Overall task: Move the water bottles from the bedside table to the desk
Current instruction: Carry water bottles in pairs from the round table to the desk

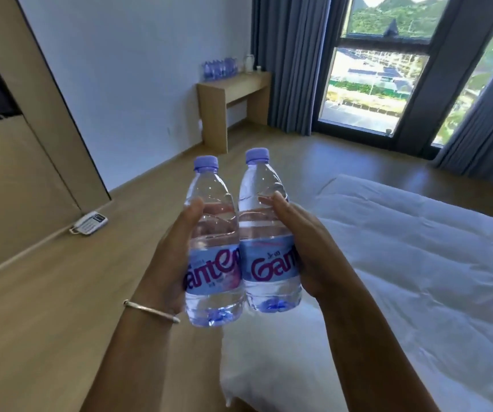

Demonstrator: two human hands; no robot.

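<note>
Two clear water bottles with lilac caps and blue labels are held upright side by side in front of me, touching each other. My left hand (169,257) grips the left bottle (213,233) around its middle, thumb up along its side. My right hand (304,242) grips the right bottle (264,221) the same way. Far across the room, a wooden desk (233,87) stands against the white wall, with several more such bottles (219,66) lined up at its back left. The bedside table is not in view.
A bed with a white duvet (417,263) and pillow (269,367) fills the right and lower part. A white telephone (90,223) lies on the wooden floor by the left wall panel. Grey curtains (287,55) flank a large window beyond the desk.
</note>
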